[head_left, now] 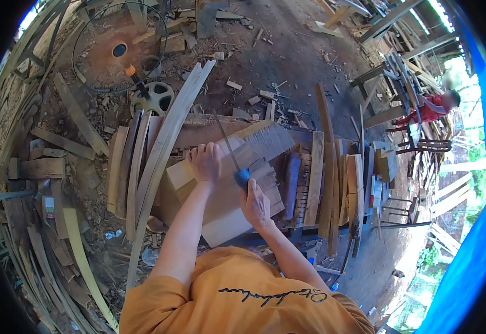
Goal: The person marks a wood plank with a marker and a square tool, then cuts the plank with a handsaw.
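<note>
My left hand (204,162) presses on a pale wooden board (182,172), its fingers bent down at the board's far edge. In my right hand (256,207) is the blue handle of a handsaw (230,146); the fingers are closed around it. The saw's long blade shows almost edge-on and slants away to the upper left over the wood. Beside it lies a wide piece of wood (268,143) with a grooved, rough-looking surface. More flat boards (226,225) lie under my forearms. Where the blade's teeth meet the wood, I cannot make out.
Long planks (168,136) stand on the left, with more upright boards (324,183) on the right. A wheel-like part (153,99) lies beyond. Wood scraps (254,100) litter the dirt floor. A person in red (429,108) is far right, near a blue tarp (460,278).
</note>
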A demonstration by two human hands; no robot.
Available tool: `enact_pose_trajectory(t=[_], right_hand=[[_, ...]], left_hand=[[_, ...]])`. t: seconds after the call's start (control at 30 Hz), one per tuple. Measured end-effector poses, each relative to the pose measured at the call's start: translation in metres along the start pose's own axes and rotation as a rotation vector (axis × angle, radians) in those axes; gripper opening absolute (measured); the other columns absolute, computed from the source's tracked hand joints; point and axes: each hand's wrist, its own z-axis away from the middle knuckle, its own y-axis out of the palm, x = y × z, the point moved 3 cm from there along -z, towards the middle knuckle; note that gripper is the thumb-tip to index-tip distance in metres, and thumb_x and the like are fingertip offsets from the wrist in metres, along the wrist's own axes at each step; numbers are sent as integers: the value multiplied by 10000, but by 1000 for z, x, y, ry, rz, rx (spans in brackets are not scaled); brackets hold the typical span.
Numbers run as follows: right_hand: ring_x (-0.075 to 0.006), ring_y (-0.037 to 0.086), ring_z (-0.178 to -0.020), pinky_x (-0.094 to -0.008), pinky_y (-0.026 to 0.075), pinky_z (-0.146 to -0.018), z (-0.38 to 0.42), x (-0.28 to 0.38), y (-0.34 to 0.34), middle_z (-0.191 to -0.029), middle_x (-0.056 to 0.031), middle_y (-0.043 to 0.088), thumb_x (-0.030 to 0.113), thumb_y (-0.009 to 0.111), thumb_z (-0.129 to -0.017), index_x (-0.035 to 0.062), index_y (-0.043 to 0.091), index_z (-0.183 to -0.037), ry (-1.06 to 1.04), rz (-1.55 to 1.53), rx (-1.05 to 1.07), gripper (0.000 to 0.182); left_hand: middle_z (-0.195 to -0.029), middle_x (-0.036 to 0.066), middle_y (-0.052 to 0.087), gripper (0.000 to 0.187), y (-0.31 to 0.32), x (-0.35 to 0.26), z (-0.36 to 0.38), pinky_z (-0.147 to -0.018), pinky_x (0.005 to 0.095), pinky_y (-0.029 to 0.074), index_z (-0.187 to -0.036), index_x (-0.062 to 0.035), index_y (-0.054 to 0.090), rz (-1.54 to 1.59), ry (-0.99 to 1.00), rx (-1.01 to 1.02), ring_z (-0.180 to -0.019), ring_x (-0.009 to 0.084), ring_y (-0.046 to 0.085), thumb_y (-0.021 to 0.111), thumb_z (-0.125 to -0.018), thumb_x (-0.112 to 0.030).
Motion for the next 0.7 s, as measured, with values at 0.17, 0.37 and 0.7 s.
enact_pose_trajectory(t=[0.17,0.37,0.7], right_hand=[[-415,631,-708,-501,502,-599,-10,5,-1,-835,-217,598,228,568,-912,22,430,-1108,27,35,93,316],[-414,633,-747,-503,503,-635,-16,13,-7,-868,-215,601,194,569,-895,31,424,-1120,38,75,161,313],[-405,662,-726,-474,538,-619,-14,18,-5,-857,-246,591,106,519,-886,-7,388,-1145,117,137,281,312]], left_hand=[[-857,85,651,357,10,-1,-9,-881,443,340,-801,-136,678,-117,-138,120,-874,275,572,457,-957,-369],[-871,86,658,463,25,1,-15,-880,464,329,-784,-129,708,-207,-312,166,-898,281,579,415,-959,-441],[-889,72,668,479,30,2,-15,-870,468,329,-794,-143,722,-292,-308,201,-892,271,579,402,-958,-458]])
